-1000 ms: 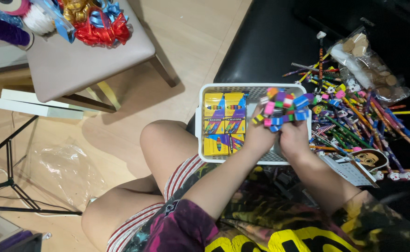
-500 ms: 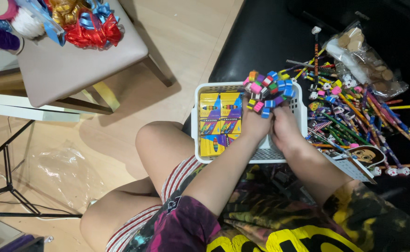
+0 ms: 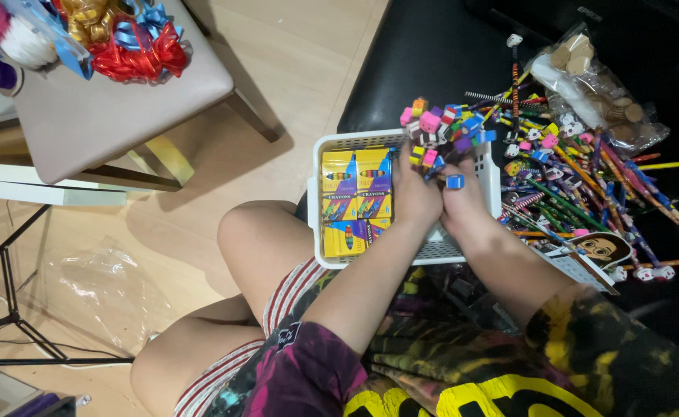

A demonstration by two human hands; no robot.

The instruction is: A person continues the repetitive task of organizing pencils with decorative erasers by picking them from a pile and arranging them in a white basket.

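The bunch of little bright erasers [image 3: 441, 130] sits in both your hands, lifted over the 12 o'clock edge of the white basket [image 3: 370, 142], and one blue eraser [image 3: 454, 181] is just below the bunch, between your hands. Your left hand [image 3: 414, 193] and your right hand [image 3: 465, 199] are pressed side by side with the fingers closed up around the bunch. In the basket at 9 o'clock from your hands lie yellow crayon boxes [image 3: 355, 201], a big pile of colored pencils [image 3: 579, 181] lies at 3 o'clock on the black seat [image 3: 409, 54], and shiny bows [image 3: 127, 38] rest on a table [image 3: 115, 116] far off at 10 o'clock.
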